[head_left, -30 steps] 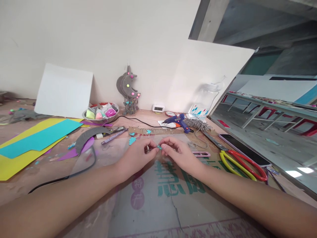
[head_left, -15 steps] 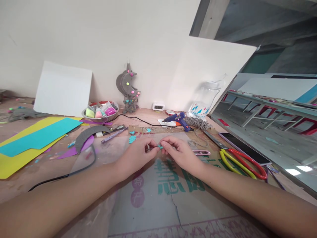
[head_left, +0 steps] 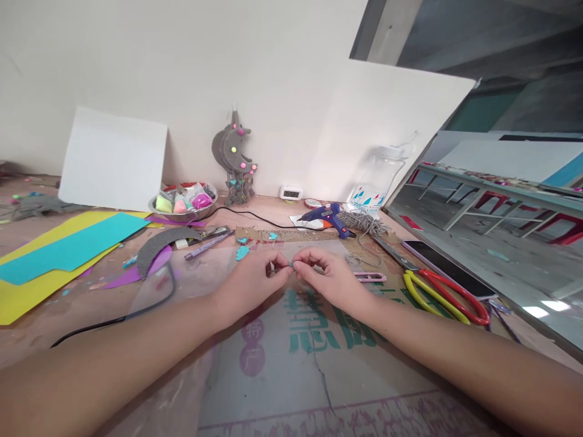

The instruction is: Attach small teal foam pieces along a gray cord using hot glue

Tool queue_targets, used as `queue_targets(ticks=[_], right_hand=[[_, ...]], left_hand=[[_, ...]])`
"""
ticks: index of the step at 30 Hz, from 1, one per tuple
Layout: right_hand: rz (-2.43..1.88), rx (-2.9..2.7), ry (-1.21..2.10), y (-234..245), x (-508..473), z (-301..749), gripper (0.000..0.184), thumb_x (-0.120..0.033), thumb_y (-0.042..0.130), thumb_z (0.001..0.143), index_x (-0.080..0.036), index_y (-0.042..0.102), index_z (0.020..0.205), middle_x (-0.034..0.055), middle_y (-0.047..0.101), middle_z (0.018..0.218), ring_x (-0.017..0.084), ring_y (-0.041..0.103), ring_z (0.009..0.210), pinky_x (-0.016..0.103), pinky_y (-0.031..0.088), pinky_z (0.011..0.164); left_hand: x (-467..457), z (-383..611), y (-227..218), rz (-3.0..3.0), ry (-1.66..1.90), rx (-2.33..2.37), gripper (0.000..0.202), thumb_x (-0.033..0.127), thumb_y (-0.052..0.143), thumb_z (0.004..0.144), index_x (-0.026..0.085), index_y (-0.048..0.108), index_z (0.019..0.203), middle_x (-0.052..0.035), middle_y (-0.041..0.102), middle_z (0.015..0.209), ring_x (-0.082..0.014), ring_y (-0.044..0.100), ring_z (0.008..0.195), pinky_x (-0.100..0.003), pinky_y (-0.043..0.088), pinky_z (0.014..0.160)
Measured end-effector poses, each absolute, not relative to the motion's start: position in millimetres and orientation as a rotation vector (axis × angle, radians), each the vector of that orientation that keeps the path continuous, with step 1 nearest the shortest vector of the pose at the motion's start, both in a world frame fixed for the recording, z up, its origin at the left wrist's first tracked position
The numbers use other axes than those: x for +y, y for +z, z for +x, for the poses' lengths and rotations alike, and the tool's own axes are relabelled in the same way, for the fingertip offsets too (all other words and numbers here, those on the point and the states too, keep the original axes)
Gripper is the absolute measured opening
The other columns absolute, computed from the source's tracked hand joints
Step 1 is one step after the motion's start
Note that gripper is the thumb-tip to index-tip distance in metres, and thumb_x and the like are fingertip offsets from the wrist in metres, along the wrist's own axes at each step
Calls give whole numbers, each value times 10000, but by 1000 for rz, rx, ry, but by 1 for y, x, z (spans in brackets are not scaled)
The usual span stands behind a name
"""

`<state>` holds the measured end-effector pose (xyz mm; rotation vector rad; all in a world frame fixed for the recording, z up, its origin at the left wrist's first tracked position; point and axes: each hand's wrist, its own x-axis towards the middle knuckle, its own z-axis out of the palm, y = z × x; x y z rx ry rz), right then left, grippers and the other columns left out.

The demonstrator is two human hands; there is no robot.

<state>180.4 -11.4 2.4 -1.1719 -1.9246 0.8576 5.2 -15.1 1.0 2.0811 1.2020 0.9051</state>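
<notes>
My left hand (head_left: 259,276) and my right hand (head_left: 325,273) meet over the middle of the table, both in a fingertip pinch. Between them sits a small teal piece (head_left: 291,264), mostly covered by the fingers, so its shape cannot be made out. Just beyond my left hand lie a teal cloud-shaped cut-out (head_left: 243,252) and small teal heart-like cut-outs (head_left: 273,235). A pink utility knife (head_left: 371,277) rests beside my right hand. Under both hands is a printed plastic sheet (head_left: 273,388), with a thin grey strand (head_left: 322,376) running along it.
A blue glue gun (head_left: 330,217), grey yarn (head_left: 364,223) and a clear bottle (head_left: 376,182) stand behind. Red-and-yellow-handled scissors (head_left: 437,294) and a phone (head_left: 449,267) lie right. Left are a bowl of clay (head_left: 182,213), coloured sheets (head_left: 77,249) and a grey crescent (head_left: 161,243). A moon ornament (head_left: 234,152) hangs behind.
My fingers have closed further over the teal piece, so less of it shows. Both hands stay in nearly the same place; the view has shifted slightly.
</notes>
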Motion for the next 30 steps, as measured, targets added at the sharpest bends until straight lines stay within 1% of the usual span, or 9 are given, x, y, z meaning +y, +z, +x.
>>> queue_targets(ticks=[4,7,12,15,17,20,25,28,30], right_hand=[[-1154,-1937,876,3,-12,182,138,-281,504,835,-174,574,785,-14,544,670,107,478,599,238,386,563],[-1145,-1954,870,3,-11,184,215,-333,467,875,-172,577,785,-10,550,663,108,480,595,244,389,571],[-1080,-1873,994,1,-8,187,284,-415,447,898,-176,561,1001,-11,560,674,118,505,623,251,409,595],[-1056,-1822,1043,0,-7,187,280,-407,472,891,-176,538,1035,-13,553,668,121,506,634,254,412,608],[-1018,-1749,1020,0,-5,188,239,-389,494,883,-190,512,1014,-22,546,663,120,504,629,254,409,608],[-962,-1585,918,1,-1,191,160,-350,539,865,-212,458,865,-49,508,622,105,470,584,244,392,597],[-1076,-1701,810,3,0,192,299,-371,480,896,-188,453,661,-22,504,591,100,444,568,244,363,578],[-1092,-1827,863,3,-3,189,315,-367,426,916,-170,520,689,-2,536,629,108,478,601,249,384,602],[-1089,-1850,894,2,-5,187,263,-361,449,902,-167,558,762,-6,544,645,109,486,611,246,391,603]], left_hand=[[-16,5,2,2060,883,1192,171,265,488,810,176,594,710,29,598,679,-116,483,619,-246,353,569],[-16,5,4,2038,885,1194,166,255,489,811,172,602,722,25,596,693,-117,488,636,-247,359,584],[-16,5,8,2014,947,1195,161,234,494,809,171,576,686,28,573,679,-109,466,617,-245,348,574],[-17,5,8,2005,975,1178,149,229,496,812,172,563,691,32,563,675,-105,462,615,-242,345,572],[-17,5,6,2000,983,1165,145,237,491,820,175,565,712,32,561,679,-106,464,620,-242,345,573],[-16,4,3,1989,1002,1172,153,267,496,827,180,556,717,31,555,679,-108,461,616,-245,344,568],[-15,4,4,1984,993,1193,157,272,506,826,179,558,712,34,558,674,-105,458,604,-245,343,563],[-16,5,8,1980,977,1177,161,260,497,831,173,581,725,28,574,689,-108,477,622,-243,358,579],[-17,5,10,1978,969,1181,171,261,490,834,170,597,737,24,582,694,-111,488,629,-244,366,588]])
